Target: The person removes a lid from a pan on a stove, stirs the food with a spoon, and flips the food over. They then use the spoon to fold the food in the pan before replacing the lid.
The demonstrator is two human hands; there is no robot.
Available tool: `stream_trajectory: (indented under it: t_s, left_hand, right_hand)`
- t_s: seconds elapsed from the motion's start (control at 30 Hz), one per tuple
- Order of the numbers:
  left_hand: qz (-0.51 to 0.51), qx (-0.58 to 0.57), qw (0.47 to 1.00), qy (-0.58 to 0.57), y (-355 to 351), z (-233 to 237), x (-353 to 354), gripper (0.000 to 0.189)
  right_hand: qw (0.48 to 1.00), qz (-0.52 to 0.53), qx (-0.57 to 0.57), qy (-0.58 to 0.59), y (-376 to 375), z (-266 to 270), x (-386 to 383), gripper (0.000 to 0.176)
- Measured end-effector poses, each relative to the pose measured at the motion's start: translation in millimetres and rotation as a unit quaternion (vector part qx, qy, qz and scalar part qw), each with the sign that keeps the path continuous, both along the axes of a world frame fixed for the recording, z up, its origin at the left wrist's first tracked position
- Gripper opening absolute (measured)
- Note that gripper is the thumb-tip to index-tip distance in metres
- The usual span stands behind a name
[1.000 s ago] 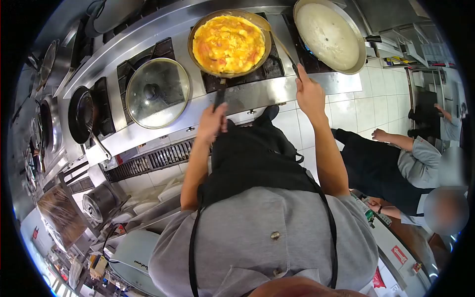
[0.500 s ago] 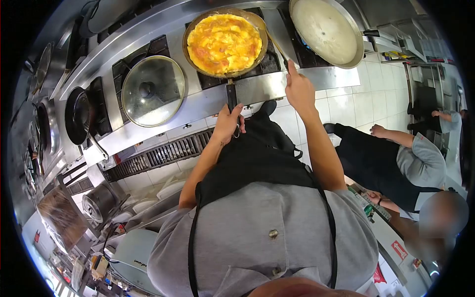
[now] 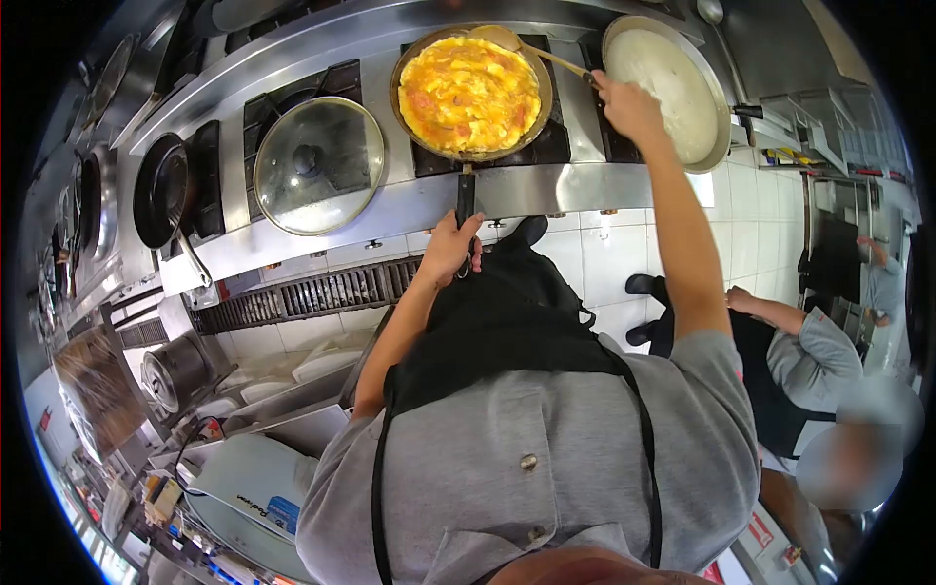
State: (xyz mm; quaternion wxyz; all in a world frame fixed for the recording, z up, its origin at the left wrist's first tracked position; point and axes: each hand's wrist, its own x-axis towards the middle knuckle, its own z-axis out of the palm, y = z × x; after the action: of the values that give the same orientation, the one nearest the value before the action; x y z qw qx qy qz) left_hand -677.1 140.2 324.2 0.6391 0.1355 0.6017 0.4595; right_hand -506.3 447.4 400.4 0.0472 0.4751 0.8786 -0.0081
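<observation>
A frying pan (image 3: 546, 105) holds a round yellow-orange egg mixture (image 3: 468, 95) with reddish pieces, over a burner at top centre. Its black handle (image 3: 466, 195) points down toward the body, and my left hand (image 3: 451, 246) is wrapped round the handle's end. My right hand (image 3: 629, 105) grips the end of a wooden spatula (image 3: 551, 60), whose flat head rests at the pan's upper right rim, by the egg. Just right of that hand is a wide pan of whitish liquid (image 3: 663, 88).
Left of the egg pan a glass lid (image 3: 320, 166) with a black knob lies over a burner. Farther left sits a dark pan (image 3: 161, 190). A co-worker (image 3: 819, 356) in a grey shirt stands at the right. A ladle (image 3: 721, 39) is at the upper right.
My right hand has moved up and to the right, and the spatula's head now lies at the pan's upper rim. The left hand still holds the handle. The view has shifted slightly.
</observation>
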Motion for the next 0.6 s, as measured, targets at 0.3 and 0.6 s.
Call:
stream_trajectory:
  t_s: [0.3, 0.6]
  left_hand:
    - [-0.010, 0.004, 1.000, 0.014, -2.0, 7.9, -9.1, 0.024]
    - [0.013, -0.004, 1.000, 0.005, -2.5, 10.1, -9.1, 0.026]
  right_hand:
    - [0.959, 0.245, -0.137, -0.029, 146.6, 21.2, -88.7, 0.046]
    - [0.885, 0.445, -0.091, -0.104, 132.1, 55.8, -198.7, 0.038]
